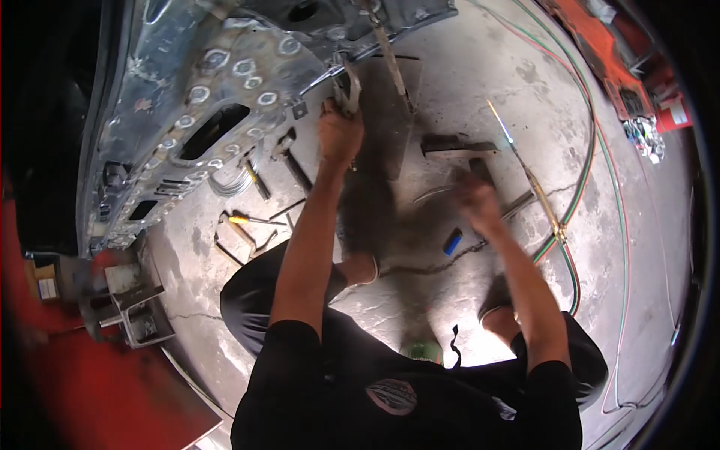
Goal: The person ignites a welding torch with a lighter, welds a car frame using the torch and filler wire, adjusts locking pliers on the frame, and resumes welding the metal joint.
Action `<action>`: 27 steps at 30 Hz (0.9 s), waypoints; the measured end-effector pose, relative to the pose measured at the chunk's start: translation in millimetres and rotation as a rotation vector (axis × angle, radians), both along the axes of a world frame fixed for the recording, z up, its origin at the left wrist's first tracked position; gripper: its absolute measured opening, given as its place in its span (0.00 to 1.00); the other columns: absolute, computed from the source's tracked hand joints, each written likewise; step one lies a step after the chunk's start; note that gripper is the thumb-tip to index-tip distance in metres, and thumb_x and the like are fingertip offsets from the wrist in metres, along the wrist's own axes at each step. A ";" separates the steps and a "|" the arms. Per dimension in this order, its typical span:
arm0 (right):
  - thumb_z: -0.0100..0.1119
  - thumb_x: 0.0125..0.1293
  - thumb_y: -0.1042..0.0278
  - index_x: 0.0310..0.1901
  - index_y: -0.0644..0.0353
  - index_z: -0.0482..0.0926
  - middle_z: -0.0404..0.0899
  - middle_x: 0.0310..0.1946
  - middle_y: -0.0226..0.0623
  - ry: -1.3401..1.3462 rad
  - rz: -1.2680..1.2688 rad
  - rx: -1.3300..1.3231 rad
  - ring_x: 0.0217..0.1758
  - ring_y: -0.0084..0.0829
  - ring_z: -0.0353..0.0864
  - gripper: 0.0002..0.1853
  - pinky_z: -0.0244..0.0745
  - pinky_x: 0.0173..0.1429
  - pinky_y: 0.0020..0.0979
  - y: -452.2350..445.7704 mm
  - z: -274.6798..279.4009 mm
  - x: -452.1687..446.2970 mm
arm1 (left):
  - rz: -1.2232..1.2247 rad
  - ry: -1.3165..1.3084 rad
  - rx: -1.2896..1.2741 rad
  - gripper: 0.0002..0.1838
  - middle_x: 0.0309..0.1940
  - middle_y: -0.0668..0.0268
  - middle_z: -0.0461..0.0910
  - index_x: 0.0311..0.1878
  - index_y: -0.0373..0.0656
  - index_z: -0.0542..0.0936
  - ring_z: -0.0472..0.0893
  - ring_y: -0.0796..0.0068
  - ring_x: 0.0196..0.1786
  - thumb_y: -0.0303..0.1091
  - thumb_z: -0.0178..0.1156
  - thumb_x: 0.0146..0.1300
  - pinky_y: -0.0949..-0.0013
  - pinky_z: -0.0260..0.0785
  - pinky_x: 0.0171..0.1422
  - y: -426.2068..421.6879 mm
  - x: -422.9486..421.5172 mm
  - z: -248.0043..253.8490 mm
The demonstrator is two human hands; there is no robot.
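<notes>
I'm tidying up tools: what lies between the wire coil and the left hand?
In the head view, a smaller hammer by the wire coil, then a larger hammer nearer the left hand.

The left hand (341,136) grips a silver metal clamp-like tool (348,88) at the edge of a grey, weld-spotted metal panel (161,90). Just below and left of that grip lies a dark-handled hammer (296,166). Right of it, lower down, the motion-blurred right hand (478,201) is near a small blue rectangular block (452,241).
</notes>
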State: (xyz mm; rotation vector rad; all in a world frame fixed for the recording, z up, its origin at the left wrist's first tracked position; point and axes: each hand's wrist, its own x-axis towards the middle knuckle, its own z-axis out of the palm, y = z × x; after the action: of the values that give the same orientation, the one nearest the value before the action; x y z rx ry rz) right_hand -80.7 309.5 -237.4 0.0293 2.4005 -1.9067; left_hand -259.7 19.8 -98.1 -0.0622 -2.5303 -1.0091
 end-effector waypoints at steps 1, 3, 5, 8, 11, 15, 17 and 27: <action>0.72 0.65 0.75 0.78 0.61 0.67 0.79 0.62 0.36 0.040 0.088 -0.115 0.61 0.27 0.79 0.39 0.81 0.63 0.33 -55.7 10.9 -12.3 | -0.002 -0.036 0.008 0.28 0.45 0.35 0.84 0.52 0.26 0.79 0.84 0.32 0.53 0.50 0.63 0.72 0.44 0.76 0.58 2.7 0.9 1.5; 0.76 0.64 0.72 0.79 0.62 0.63 0.78 0.64 0.39 0.324 0.099 0.030 0.64 0.27 0.78 0.44 0.80 0.64 0.34 -137.3 43.4 -48.9 | -0.007 -0.095 0.015 0.31 0.46 0.36 0.84 0.53 0.25 0.78 0.84 0.31 0.53 0.52 0.63 0.72 0.44 0.75 0.59 1.0 4.6 8.6; 0.76 0.65 0.69 0.81 0.63 0.59 0.76 0.66 0.42 0.472 0.099 0.004 0.69 0.32 0.76 0.47 0.77 0.67 0.35 -187.8 51.6 -88.4 | 0.014 -0.154 -0.022 0.33 0.49 0.35 0.83 0.56 0.25 0.78 0.84 0.31 0.54 0.54 0.64 0.71 0.44 0.75 0.59 2.4 9.1 18.6; 0.75 0.66 0.67 0.80 0.64 0.58 0.73 0.70 0.46 0.245 0.161 -0.394 0.74 0.40 0.73 0.46 0.71 0.74 0.38 -215.9 65.1 -117.1 | 0.016 -0.219 -0.088 0.39 0.52 0.34 0.82 0.60 0.25 0.77 0.82 0.31 0.58 0.59 0.67 0.67 0.43 0.75 0.62 1.2 8.0 16.6; 0.72 0.69 0.67 0.76 0.63 0.64 0.72 0.70 0.49 0.112 0.119 -0.492 0.76 0.46 0.70 0.38 0.64 0.78 0.40 -220.2 70.9 -130.1 | -0.041 -0.183 -0.117 0.42 0.50 0.35 0.84 0.60 0.25 0.78 0.83 0.32 0.56 0.61 0.71 0.63 0.43 0.76 0.62 -3.3 5.2 14.0; 0.63 0.74 0.63 0.76 0.64 0.64 0.75 0.69 0.49 0.470 -0.013 -0.296 0.73 0.43 0.74 0.34 0.69 0.73 0.40 -229.3 39.0 -145.9 | -0.240 -0.183 -0.018 0.41 0.50 0.39 0.84 0.62 0.27 0.79 0.83 0.38 0.57 0.57 0.74 0.62 0.46 0.75 0.64 -15.5 5.7 22.7; 0.61 0.75 0.61 0.74 0.64 0.66 0.79 0.66 0.50 0.534 -0.095 -0.167 0.70 0.43 0.77 0.31 0.72 0.70 0.41 -235.9 12.3 -152.2 | -0.373 -0.152 0.066 0.38 0.51 0.42 0.85 0.62 0.27 0.79 0.84 0.44 0.57 0.54 0.72 0.64 0.50 0.77 0.62 -31.8 6.0 19.3; 0.67 0.73 0.58 0.63 0.65 0.78 0.87 0.51 0.46 0.242 -0.199 -0.087 0.54 0.38 0.86 0.24 0.78 0.58 0.37 -233.6 55.7 -154.7 | -0.318 -0.391 1.402 0.21 0.59 0.54 0.82 0.69 0.32 0.74 0.87 0.54 0.58 0.36 0.51 0.82 0.54 0.84 0.60 -69.9 36.9 -115.2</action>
State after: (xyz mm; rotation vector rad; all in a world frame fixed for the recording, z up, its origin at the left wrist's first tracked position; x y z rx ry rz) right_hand -235.3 75.8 -181.7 0.0363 2.5477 -2.2181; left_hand -222.8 -50.1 -213.2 0.1568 -1.5237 -2.8515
